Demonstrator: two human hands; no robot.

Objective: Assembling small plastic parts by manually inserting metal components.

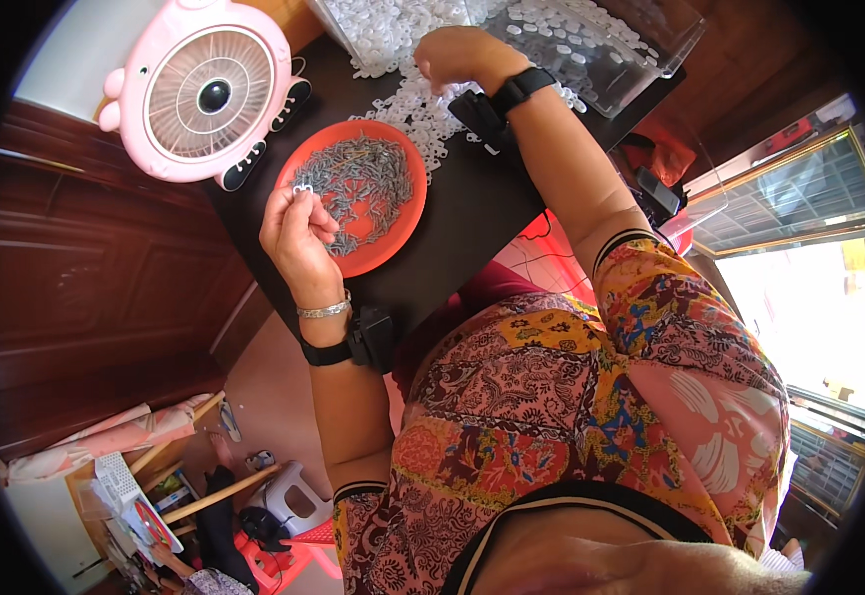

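Observation:
Between the thumb and fingertips of my left hand (298, 233) is a small white plastic clip (302, 188). That hand is closed, at the left rim of a round orange-red dish (414, 203). Many thin grey nails (378, 178) lie heaped in the dish. My right hand (467, 58) reaches to the far side of the table, over a spread of loose white clips (407, 114). Its fingers curl downward and look closed; their tips are mostly hidden, so I cannot make out what they hold.
On the dark table (482, 213), a pink animal-shaped fan (216, 94) stands at the left. At the back, a clear plastic bin (640, 84) holds more white clips. Wooden panelling (85, 238) rises at the left. A red stool (298, 550) is on the floor.

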